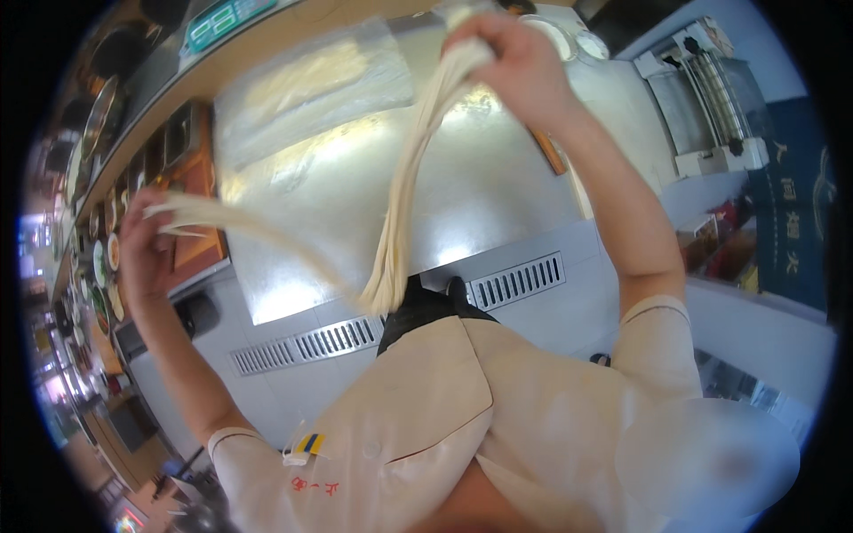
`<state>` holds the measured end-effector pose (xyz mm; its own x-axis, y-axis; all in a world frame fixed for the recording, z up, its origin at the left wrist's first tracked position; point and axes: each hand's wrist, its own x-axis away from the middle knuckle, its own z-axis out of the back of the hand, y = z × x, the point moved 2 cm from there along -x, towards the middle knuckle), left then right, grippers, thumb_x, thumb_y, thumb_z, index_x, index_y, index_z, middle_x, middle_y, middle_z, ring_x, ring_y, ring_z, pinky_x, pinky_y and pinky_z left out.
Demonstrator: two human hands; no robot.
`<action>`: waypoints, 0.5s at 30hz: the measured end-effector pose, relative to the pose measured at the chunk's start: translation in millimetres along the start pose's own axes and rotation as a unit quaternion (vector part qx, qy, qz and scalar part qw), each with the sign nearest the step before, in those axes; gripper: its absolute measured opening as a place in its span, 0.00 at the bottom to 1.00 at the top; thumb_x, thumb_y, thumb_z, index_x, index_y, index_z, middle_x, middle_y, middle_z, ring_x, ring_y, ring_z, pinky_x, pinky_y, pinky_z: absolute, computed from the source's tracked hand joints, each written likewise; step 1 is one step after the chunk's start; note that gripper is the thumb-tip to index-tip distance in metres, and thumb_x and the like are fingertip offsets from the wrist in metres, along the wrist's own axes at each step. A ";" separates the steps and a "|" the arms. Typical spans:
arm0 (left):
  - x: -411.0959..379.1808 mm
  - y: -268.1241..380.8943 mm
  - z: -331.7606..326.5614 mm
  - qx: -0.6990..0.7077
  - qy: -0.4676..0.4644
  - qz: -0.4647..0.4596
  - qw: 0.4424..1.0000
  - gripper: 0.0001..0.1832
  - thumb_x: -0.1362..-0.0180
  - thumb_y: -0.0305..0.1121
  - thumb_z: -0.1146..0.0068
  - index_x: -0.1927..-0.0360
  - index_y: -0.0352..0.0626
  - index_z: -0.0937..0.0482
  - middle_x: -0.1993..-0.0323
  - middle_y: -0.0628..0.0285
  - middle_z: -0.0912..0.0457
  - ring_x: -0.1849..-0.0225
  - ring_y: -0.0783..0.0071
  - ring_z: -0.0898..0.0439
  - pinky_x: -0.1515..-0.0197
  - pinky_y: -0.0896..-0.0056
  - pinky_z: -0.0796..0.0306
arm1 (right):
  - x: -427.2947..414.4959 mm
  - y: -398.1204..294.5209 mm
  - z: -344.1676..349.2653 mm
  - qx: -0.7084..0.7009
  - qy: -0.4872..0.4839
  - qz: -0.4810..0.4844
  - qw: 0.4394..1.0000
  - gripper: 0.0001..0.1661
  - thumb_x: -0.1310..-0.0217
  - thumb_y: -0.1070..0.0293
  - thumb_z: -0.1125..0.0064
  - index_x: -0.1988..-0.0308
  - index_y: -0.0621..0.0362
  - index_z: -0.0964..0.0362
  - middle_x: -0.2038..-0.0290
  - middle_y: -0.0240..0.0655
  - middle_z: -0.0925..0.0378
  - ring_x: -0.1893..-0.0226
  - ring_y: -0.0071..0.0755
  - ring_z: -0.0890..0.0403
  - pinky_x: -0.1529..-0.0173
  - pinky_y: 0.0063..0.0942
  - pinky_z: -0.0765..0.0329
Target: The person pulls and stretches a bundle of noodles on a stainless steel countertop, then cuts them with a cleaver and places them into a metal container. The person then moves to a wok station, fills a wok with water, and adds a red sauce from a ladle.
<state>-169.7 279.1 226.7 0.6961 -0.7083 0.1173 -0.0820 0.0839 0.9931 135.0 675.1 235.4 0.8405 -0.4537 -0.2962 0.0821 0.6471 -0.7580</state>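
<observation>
A long skein of pulled noodle dough (400,206) hangs between my two hands in a loop. Many thin strands run side by side, and the bottom of the loop dangles just past the near edge of a steel worktable (320,193), in front of my body. Raised over the far right part of the table, my right hand (516,63) grips one end of the skein. My left hand (143,243) holds the other end out to the left, slightly blurred, with short dough ends showing at the fingers.
Plastic sheeting (320,86) covers pale dough at the table's back left. A dough-rolling machine (713,100) stands on the right and a teal digital scale (220,26) at the upper left. Ingredient trays (160,140) line the left. Slotted drain grates (520,280) cross the floor.
</observation>
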 end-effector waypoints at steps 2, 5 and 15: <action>-1.4 6.1 17.6 0.176 0.141 -0.047 0.973 0.08 0.40 0.22 0.52 0.58 0.42 0.26 0.68 0.68 0.25 0.77 0.91 0.33 0.77 0.88 0.40 | -17.3 21.8 14.5 -0.147 0.020 0.010 0.989 0.11 0.42 0.77 0.44 0.57 0.60 0.23 0.61 0.36 0.18 0.58 0.29 0.18 0.50 0.27 0.23; -17.4 -156.7 133.0 0.270 0.201 0.024 0.941 0.04 0.39 0.28 0.47 0.61 0.46 0.23 0.69 0.69 0.23 0.70 0.77 0.25 0.67 0.73 0.28 | 13.8 114.5 -4.2 -0.354 0.072 -0.206 0.909 0.12 0.34 0.73 0.52 0.53 0.62 0.27 0.63 0.40 0.20 0.58 0.31 0.19 0.50 0.31 0.22; 172.2 -342.1 157.2 0.160 0.246 0.331 0.897 0.06 0.38 0.28 0.50 0.71 0.50 0.28 0.81 0.72 0.32 0.86 0.85 0.39 0.86 0.83 0.45 | 267.2 283.9 27.0 0.200 0.063 -0.403 0.891 0.13 0.45 0.74 0.48 0.61 0.56 0.19 0.63 0.50 0.17 0.62 0.49 0.16 0.55 0.39 0.23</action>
<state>-133.9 18.3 -92.8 0.6425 -0.1757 0.7459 -0.7400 0.1103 0.6635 397.4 754.1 -43.2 0.3567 -0.9188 0.1693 0.8373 0.2340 -0.4941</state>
